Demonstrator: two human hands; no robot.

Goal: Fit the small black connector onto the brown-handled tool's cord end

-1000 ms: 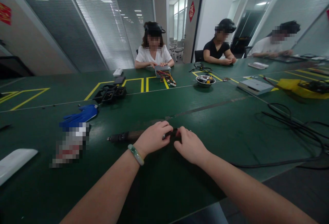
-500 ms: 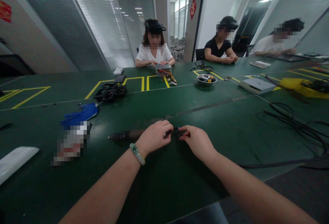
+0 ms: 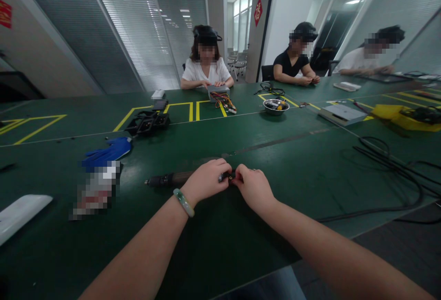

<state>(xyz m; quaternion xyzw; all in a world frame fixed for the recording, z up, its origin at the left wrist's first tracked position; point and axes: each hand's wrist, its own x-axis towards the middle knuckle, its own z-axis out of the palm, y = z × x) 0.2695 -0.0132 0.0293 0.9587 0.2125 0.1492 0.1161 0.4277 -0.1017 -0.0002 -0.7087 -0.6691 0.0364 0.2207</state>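
An electric screwdriver [image 3: 175, 179], dark with a brownish body, lies across the green table [image 3: 193, 254] with its tip to the left. My left hand [image 3: 208, 176], a green bangle on its wrist, is closed around its rear end, where a black part shows between thumb and fingers. My right hand [image 3: 255, 187] is pinched against that end. Its fingertips hold a small black connector [image 3: 231, 177] with a tiny yellowish spot. The fingers largely cover where the two pieces meet.
A blue glove [image 3: 108, 151] and a blurred-out packet [image 3: 98, 189] lie left, near a white object [image 3: 22, 215]. Black frames [image 3: 148, 123], a metal bowl [image 3: 276, 107] and a grey box with wires [image 3: 218, 93] stand farther back. Black cable [image 3: 396, 164] coils right. Several people sit opposite.
My right hand has moved slightly left, bringing its fingertips up to my left hand and closing the small gap between them. The left hand has hardly shifted.
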